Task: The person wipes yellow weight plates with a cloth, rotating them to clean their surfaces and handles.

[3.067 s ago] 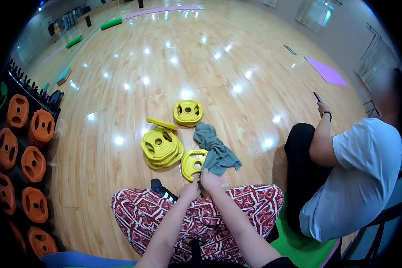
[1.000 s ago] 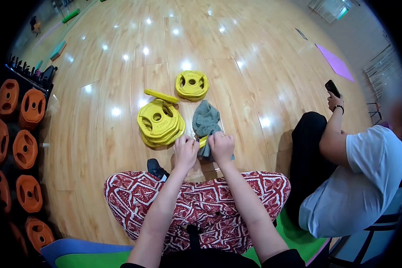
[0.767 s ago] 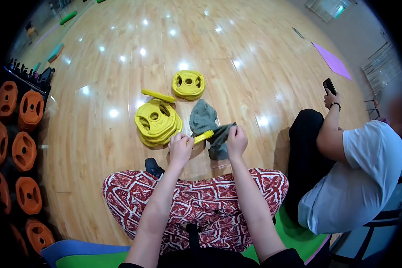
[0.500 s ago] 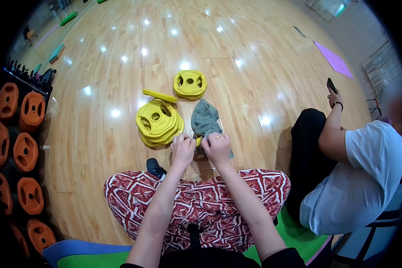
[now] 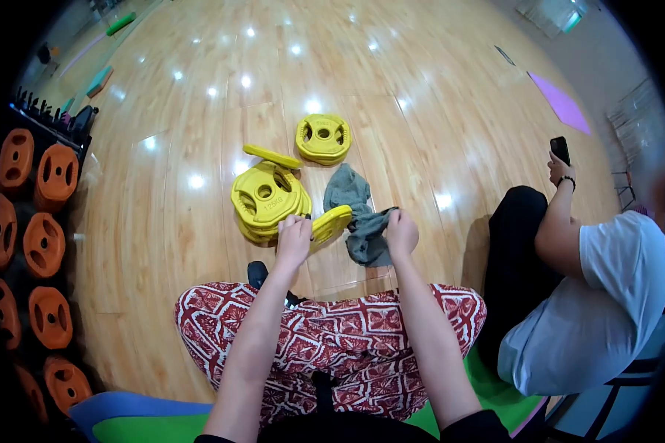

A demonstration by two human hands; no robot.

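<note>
My left hand is closed on the edge of a yellow weight plate, which is tilted up off the floor. A grey-green cloth is pinched by one corner in my right hand; the rest of it hangs and bunches to the right of that plate. Just left of the held plate lies a stack of yellow weight plates, the top one marked 1.25KG. Another yellow plate leans at the back of the stack. Farther off, a small pile of yellow plates rests on the floor.
Orange weight plates fill a rack along the left. On the right sits a person in a white shirt, holding a phone. A green mat lies beneath me, and a purple mat is farther right.
My hands have moved apart. The right one has drawn the cloth to the right, off the plate in my left hand, so more of the plate shows.
</note>
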